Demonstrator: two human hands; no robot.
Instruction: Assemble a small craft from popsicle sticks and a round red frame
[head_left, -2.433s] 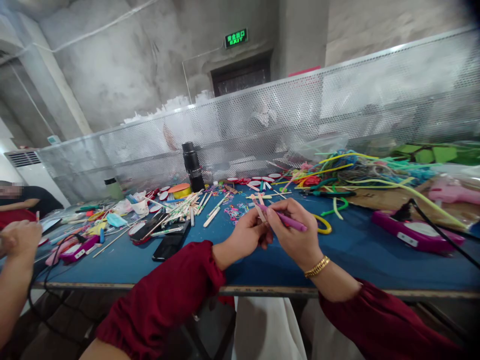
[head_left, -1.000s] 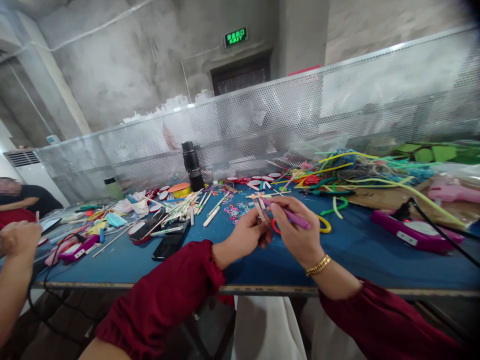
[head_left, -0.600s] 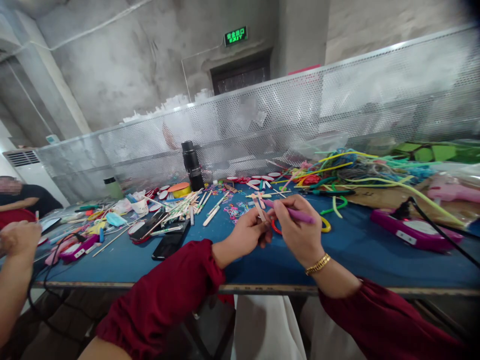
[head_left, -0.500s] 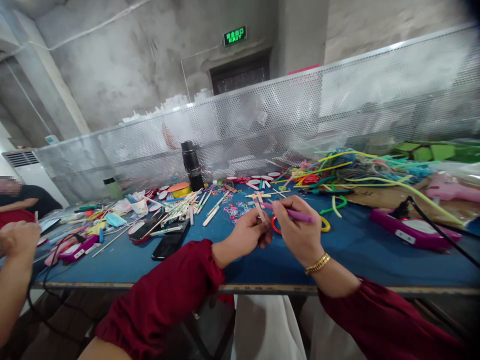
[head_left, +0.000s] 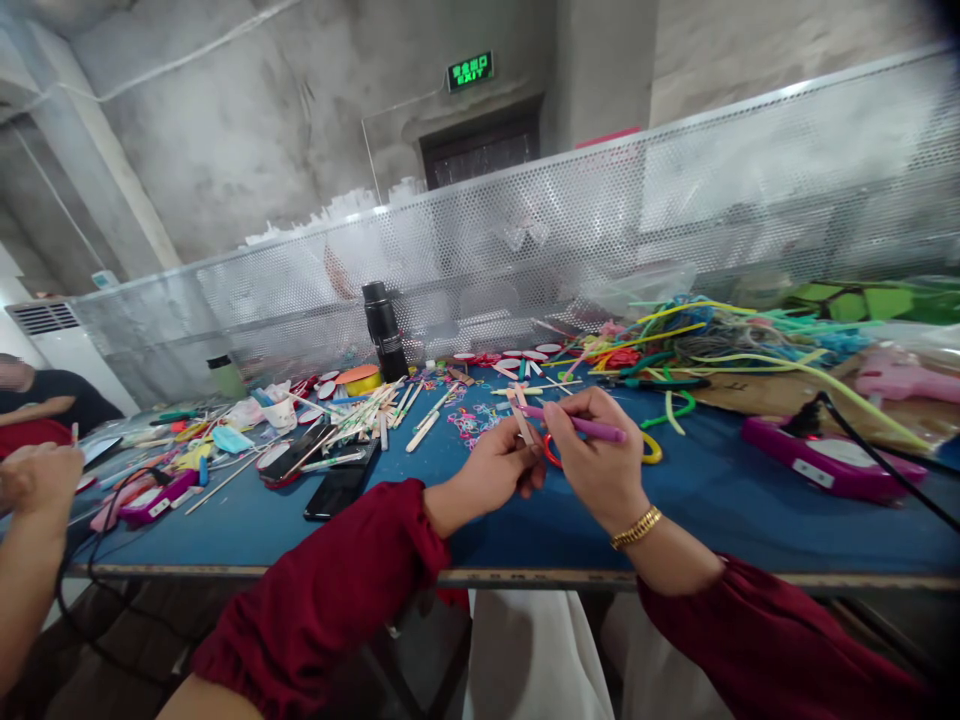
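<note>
Pinched in the fingers of my left hand (head_left: 501, 465) is a wooden craft stick (head_left: 519, 410), pointing up and away from me; there may be a second one beside it. My right hand (head_left: 604, 465), with a gold bracelet at the wrist, grips a purple marker (head_left: 598, 429). The marker's tip is at the stick, though I cannot tell whether it touches. Both hands are close together over the blue tabletop (head_left: 510, 545). Behind the right hand, a red loop (head_left: 552, 452) and a yellow loop (head_left: 651, 448) partly show.
A black phone (head_left: 337, 490), loose sticks (head_left: 424, 430) and a black bottle (head_left: 384, 335) lie or stand to the left. At right are pliers (head_left: 660, 383), a purple device (head_left: 829, 460) with a cable, and a pink glue gun (head_left: 907, 375). Another person's hand (head_left: 45, 475) is at far left.
Almost nothing has moved. The marker tip has shifted very slightly to the left by the stick; both hands keep their holds.
</note>
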